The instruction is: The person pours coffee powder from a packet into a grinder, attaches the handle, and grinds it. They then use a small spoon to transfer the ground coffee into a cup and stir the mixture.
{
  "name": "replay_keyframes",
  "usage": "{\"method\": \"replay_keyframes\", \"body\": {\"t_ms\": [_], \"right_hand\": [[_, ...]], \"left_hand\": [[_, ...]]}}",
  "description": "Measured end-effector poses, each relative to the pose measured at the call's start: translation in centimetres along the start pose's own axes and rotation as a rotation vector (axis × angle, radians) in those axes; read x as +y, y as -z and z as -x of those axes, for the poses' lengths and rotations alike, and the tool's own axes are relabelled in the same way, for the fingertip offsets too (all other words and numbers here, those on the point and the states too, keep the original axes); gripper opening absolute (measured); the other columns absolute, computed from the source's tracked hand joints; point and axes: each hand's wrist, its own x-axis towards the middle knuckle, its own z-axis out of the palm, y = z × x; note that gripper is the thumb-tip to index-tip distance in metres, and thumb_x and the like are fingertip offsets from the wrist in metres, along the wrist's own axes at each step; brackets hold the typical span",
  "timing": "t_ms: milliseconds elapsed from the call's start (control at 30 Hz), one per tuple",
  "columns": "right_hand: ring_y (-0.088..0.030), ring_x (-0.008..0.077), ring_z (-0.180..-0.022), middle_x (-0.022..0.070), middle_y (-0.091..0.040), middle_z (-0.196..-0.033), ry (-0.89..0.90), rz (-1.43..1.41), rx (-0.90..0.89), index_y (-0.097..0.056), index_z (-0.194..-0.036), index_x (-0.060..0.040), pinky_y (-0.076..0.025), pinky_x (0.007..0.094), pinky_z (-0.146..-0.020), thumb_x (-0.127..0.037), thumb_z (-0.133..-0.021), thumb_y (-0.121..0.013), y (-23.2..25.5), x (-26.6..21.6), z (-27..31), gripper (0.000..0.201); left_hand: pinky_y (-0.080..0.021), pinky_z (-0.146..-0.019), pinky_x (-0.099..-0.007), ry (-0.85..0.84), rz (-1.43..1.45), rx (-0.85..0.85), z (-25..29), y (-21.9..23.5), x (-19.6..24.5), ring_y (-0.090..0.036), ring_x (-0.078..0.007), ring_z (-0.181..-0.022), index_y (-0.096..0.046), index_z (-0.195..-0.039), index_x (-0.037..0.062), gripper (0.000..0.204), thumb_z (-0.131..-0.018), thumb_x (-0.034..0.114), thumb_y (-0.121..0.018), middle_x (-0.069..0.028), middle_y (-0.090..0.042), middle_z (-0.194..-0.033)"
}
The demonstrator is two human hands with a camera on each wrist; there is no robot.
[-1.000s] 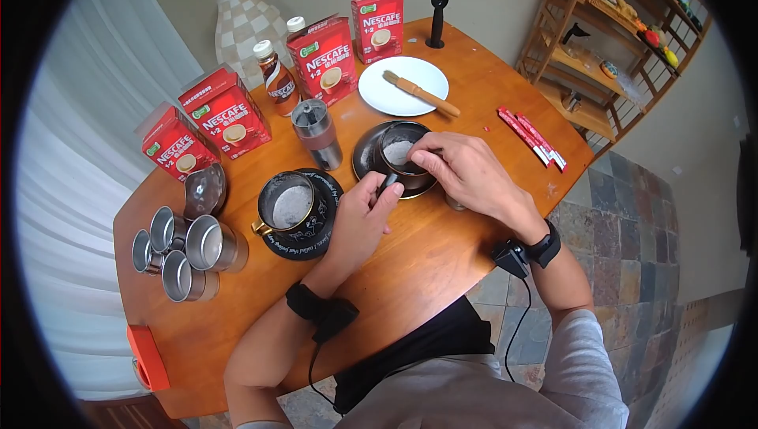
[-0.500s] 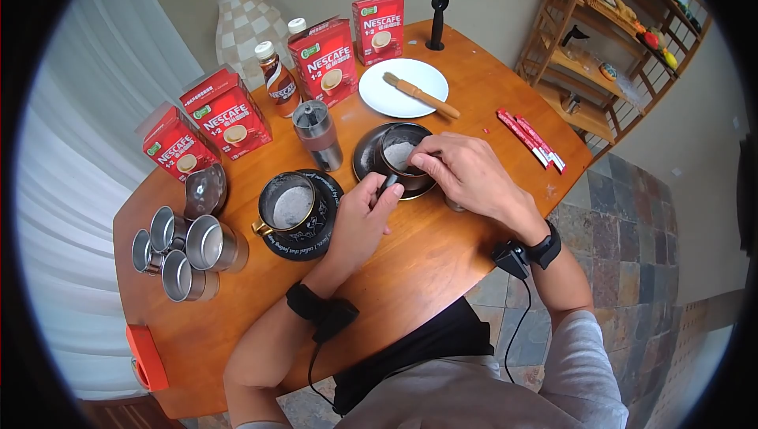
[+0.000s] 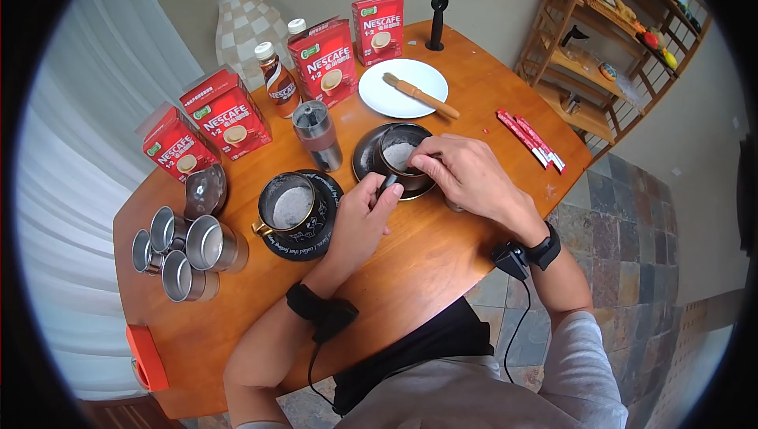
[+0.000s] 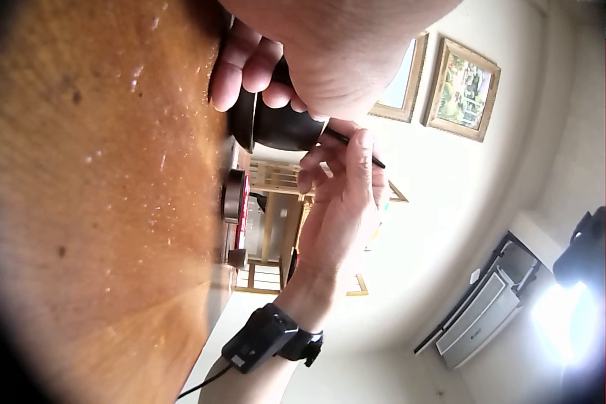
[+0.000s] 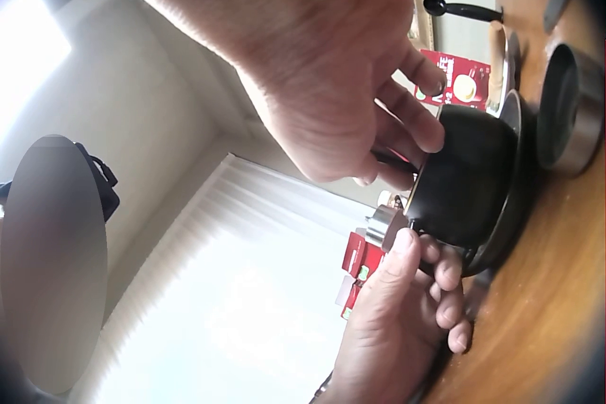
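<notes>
Left hand (image 3: 362,220): fingers curled, pinching the handle of a round, black, ceramic-looking cup (image 5: 464,177), the hold I'd keep.
Right hand (image 3: 470,172): fingertips closed on a thin black stick (image 4: 337,136) at the cup's rim; light and stiff, I judge, best pinched high.
Cup: on a dark round saucer (image 3: 364,154), pale powder (image 3: 399,154) inside; likely rigid, slick, breakable, modest in weight.
Far bench: smooth white plate (image 3: 375,89), probably fragile; I'd lift by the rim.

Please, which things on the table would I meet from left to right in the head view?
Four round silver metal cups, a round black cup with a gold handle, a round dark cup with a black handle, slim red sachets.
</notes>
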Motion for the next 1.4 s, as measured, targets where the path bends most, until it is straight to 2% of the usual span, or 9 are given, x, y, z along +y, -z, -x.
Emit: {"method": "replay_keyframes", "body": {"t_ms": [433, 533, 633, 733, 833, 933, 1033, 1233, 1400], "right_hand": [[-0.069, 0.0376, -0.087, 0.0179, -0.072, -0.096, -0.008, -0.058, 0.048, -0.072, -0.106, -0.0020, -0.055, 0.0434, -0.077, -0.022, -0.105, -0.061, -1.2, 0.5, 1.3, 0.023], [-0.070, 0.0368, -0.089, 0.0174, -0.072, -0.097, -0.010, -0.086, 0.047, -0.072, -0.108, -0.0021, -0.056, 0.0428, -0.079, -0.021, -0.104, -0.062, -1.9, 1.2, 1.7, 0.021], [-0.071, 0.0362, -0.090, 0.0170, -0.073, -0.098, -0.013, -0.076, 0.013, -0.072, -0.109, -0.0019, -0.057, 0.0421, -0.079, -0.021, -0.104, -0.063, -1.5, 1.1, 1.7, 0.021], [-0.071, 0.0364, -0.088, 0.0170, -0.073, -0.099, -0.023, -0.098, 0.000, -0.072, -0.109, -0.0019, -0.056, 0.0415, -0.078, -0.021, -0.104, -0.063, -1.4, 1.2, 1.6, 0.021], [-0.070, 0.0359, -0.085, 0.0172, -0.073, -0.097, -0.069, -0.132, 0.051, -0.072, -0.108, -0.0017, -0.056, 0.0408, -0.076, -0.021, -0.104, -0.064, -1.3, 0.6, 1.4, 0.021], [-0.070, 0.0353, -0.083, 0.0179, -0.072, -0.094, -0.077, -0.102, 0.076, -0.072, -0.105, -0.0011, -0.055, 0.0403, -0.074, -0.021, -0.104, -0.064, -1.1, 0.7, 1.1, 0.022], [-0.069, 0.0353, -0.081, 0.0181, -0.071, -0.091, -0.034, -0.090, 0.102, -0.072, -0.103, -0.0005, -0.054, 0.0404, -0.073, -0.021, -0.104, -0.064, -1.1, 0.8, 0.9, 0.022], [-0.070, 0.0399, -0.089, 0.0194, -0.074, -0.096, -0.012, -0.022, 0.037, -0.073, -0.105, -0.0014, -0.056, 0.0453, -0.078, -0.019, -0.101, -0.064, -0.6, 0.0, 0.3, 0.020], [-0.069, 0.0374, -0.081, 0.0182, -0.073, -0.090, 0.007, 0.008, 0.005, -0.073, -0.103, -0.0007, -0.054, 0.0427, -0.072, -0.021, -0.102, -0.065, 0.1, 0.1, 0.0, 0.022]], "left_hand": [[-0.047, -0.051, -0.0241, 0.001, 0.008, 0.003, 0.0, 0.0, -0.2, -0.044, -0.0014, -0.061, -0.060, -0.098, 0.0036, 0.026, -0.107, 0.028, -0.064, 0.0055, -0.047, -0.070], [-0.047, -0.054, -0.0213, 0.055, -0.001, -0.023, 0.0, 0.2, 0.0, -0.053, -0.0042, -0.064, -0.062, -0.104, 0.0020, 0.022, -0.108, 0.023, -0.062, 0.0006, -0.059, -0.084], [-0.047, -0.055, -0.0213, 0.038, 0.010, -0.026, 0.0, 0.2, 0.0, -0.053, -0.0041, -0.064, -0.062, -0.104, 0.0019, 0.022, -0.108, 0.024, -0.062, 0.0004, -0.059, -0.084], [-0.047, -0.055, -0.0214, 0.050, 0.005, -0.024, 0.1, 0.2, 0.2, -0.053, -0.0041, -0.065, -0.062, -0.104, 0.0018, 0.022, -0.108, 0.024, -0.061, 0.0004, -0.059, -0.084], [-0.046, -0.050, -0.0241, 0.009, -0.009, 0.010, 0.1, 0.0, 0.0, -0.044, -0.0011, -0.061, -0.060, -0.099, 0.0031, 0.026, -0.108, 0.027, -0.064, 0.0057, -0.047, -0.070], [-0.046, -0.050, -0.0240, 0.002, 0.004, 0.015, 0.0, -0.1, -0.2, -0.044, -0.0010, -0.060, -0.060, -0.099, 0.0029, 0.025, -0.107, 0.026, -0.064, 0.0055, -0.048, -0.070], [-0.047, -0.054, -0.0214, 0.047, 0.000, -0.019, 0.1, 0.2, 0.2, -0.054, -0.0042, -0.064, -0.061, -0.103, 0.0022, 0.022, -0.109, 0.024, -0.061, 0.0006, -0.059, -0.083], [-0.046, -0.050, -0.0238, 0.004, 0.012, 0.010, 0.0, -0.1, -0.1, -0.044, -0.0011, -0.061, -0.059, -0.098, 0.0032, 0.025, -0.108, 0.026, -0.064, 0.0054, -0.048, -0.070], [-0.046, -0.050, -0.0242, 0.001, 0.008, 0.013, 0.0, -0.1, 0.0, -0.045, -0.0016, -0.060, -0.059, -0.098, 0.0030, 0.025, -0.108, 0.026, -0.064, 0.0048, -0.049, -0.070]]}}
